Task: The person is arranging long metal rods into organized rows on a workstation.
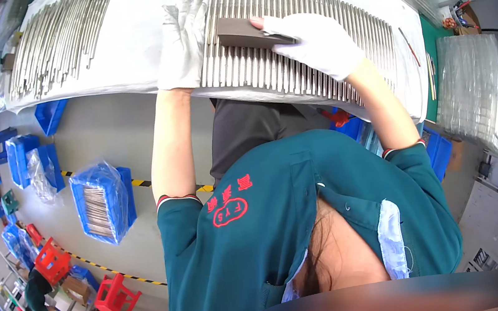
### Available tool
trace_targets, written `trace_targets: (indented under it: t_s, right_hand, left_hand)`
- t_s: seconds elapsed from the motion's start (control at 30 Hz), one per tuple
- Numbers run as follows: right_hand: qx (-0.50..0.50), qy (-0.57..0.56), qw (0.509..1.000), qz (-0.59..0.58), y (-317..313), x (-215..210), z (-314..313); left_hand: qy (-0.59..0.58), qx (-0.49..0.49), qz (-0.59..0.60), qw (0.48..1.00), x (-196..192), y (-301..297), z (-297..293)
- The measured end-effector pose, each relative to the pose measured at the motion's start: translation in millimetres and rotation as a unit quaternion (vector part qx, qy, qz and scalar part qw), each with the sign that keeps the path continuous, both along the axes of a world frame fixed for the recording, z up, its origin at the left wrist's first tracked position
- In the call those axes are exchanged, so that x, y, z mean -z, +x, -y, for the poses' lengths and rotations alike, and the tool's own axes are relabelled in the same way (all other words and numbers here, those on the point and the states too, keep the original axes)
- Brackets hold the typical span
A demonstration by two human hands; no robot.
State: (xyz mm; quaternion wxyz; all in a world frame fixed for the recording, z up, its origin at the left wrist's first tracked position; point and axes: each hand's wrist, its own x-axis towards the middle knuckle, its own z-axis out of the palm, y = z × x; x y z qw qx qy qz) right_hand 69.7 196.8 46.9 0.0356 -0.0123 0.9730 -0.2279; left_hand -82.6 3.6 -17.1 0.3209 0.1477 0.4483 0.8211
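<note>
A long row of slim metal rods [238, 72] lies side by side on the white-covered table [132, 32]. White-gloved, my right hand [325, 44] grips a dark grey-brown rectangular block [238, 33] that rests across the tops of the rods, toward the row's left end. Thumb and fingers close on the block's right part. My left hand [184, 47], also in a white glove, lies flat with fingers stretched out along the left end of the row. It holds nothing and touches or nearly touches the outermost rod.
More metal rods [58, 42] lie loosely at the table's far left. A thin dark-and-red stick [409, 46] is right of the row. Clear plastic-wrapped goods [473, 88] stand at the right. On the floor are a blue crate [79, 206] of rods and a red stool [116, 297].
</note>
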Motion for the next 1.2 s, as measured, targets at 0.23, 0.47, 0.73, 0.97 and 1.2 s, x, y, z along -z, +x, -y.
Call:
trace_targets:
  t_s: [0.23, 0.47, 0.73, 0.97, 1.2]
  right_hand:
    - [0.011, -0.018, 0.997, -0.076, 25.6, 7.9, -6.3]
    - [-0.042, -0.028, 0.994, -0.098, -4.4, 9.7, -1.3]
    - [0.132, -0.016, 0.991, 0.005, 122.3, -11.3, -56.5]
    - [0.372, -0.178, 0.845, -0.34, 69.2, 33.0, -138.5]
    - [0.471, -0.223, 0.744, -0.418, 70.5, 78.7, -203.0]
  left_hand:
    - [-0.001, -0.003, 0.013, 1.0, -5.7, 6.9, 11.7]
    - [0.009, 0.001, 0.035, 0.999, -4.8, 4.3, 1.9]
    - [-0.004, -0.017, 0.061, 0.998, -6.6, 3.2, 11.0]
    - [-0.304, 0.013, -0.478, 0.824, 5.8, 22.0, 41.2]
    - [-0.435, 0.09, -0.663, 0.603, -18.9, 49.0, 48.6]
